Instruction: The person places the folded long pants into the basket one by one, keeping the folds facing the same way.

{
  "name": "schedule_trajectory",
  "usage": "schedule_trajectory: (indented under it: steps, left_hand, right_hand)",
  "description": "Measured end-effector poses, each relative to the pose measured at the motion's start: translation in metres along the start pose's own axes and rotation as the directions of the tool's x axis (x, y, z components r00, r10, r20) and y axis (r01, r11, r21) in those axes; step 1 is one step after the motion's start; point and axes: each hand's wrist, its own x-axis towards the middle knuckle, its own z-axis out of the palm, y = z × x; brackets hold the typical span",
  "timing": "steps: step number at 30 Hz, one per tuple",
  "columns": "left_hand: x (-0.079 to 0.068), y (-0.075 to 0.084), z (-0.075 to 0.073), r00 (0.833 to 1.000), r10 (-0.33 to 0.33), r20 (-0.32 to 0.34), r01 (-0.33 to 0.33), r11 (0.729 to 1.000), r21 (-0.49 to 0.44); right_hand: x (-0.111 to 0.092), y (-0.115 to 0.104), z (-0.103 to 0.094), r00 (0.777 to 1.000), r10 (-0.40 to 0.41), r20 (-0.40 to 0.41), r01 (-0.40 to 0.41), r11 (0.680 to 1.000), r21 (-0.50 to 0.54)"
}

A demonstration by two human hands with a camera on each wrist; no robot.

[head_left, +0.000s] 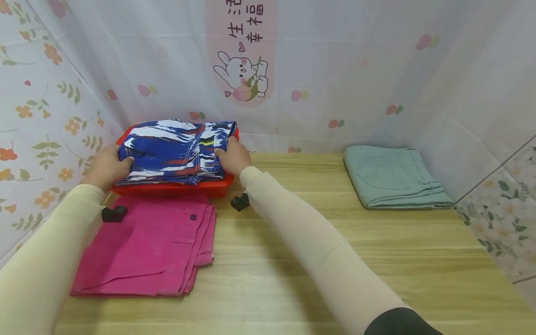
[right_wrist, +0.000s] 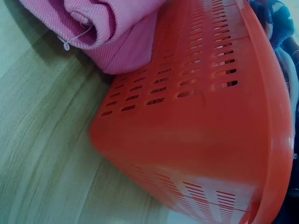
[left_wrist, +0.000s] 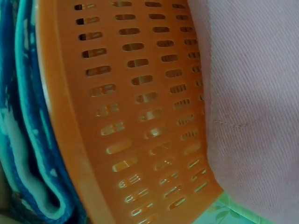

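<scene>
A folded pair of blue patterned pants (head_left: 167, 144), streaked with white and red, lies at the top of a red slotted plastic basket (head_left: 176, 188). My left hand (head_left: 108, 166) grips the left edge of the pants, thumb on top. At their right edge, my right hand (head_left: 234, 156) holds the fabric near the waistband. The basket's slotted wall (left_wrist: 140, 93) fills much of the left wrist view, with the folded layers (left_wrist: 37, 140) beside its rim. From the right wrist, the basket corner (right_wrist: 196, 135) shows, and the pants peek over the rim.
Folded pink pants (head_left: 142, 246) with a dark button lie on the wooden table (head_left: 284, 279), right in front of the basket. Folded pale green pants (head_left: 389, 177) rest at the back right. Printed cloth (head_left: 335, 70) hangs behind the table and along its sides.
</scene>
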Motion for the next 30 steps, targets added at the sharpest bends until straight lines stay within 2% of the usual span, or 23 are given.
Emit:
schedule_trajectory:
  steps: [8,14,22,30]
  left_hand:
    - [0.009,-0.001,0.008,1.000,-0.027,0.008,0.027,0.999,0.021]
    - [0.008,0.001,0.009,0.999,-0.052,0.014,0.051,0.998,0.028]
    - [0.008,0.000,0.013,1.000,-0.015,-0.027,0.017,0.998,0.057]
    - [0.011,0.000,0.015,0.997,-0.083,0.009,0.083,0.996,0.015]
  right_hand:
    - [0.002,0.002,0.003,1.000,-0.004,-0.016,0.003,0.998,-0.070]
    - [0.005,0.002,0.002,1.000,0.000,-0.011,-0.001,0.995,-0.096]
    - [0.008,0.002,-0.001,1.000,0.013,0.017,-0.011,0.997,-0.079]
    - [0.009,0.003,-0.005,0.999,0.021,0.036,-0.020,0.999,-0.033]
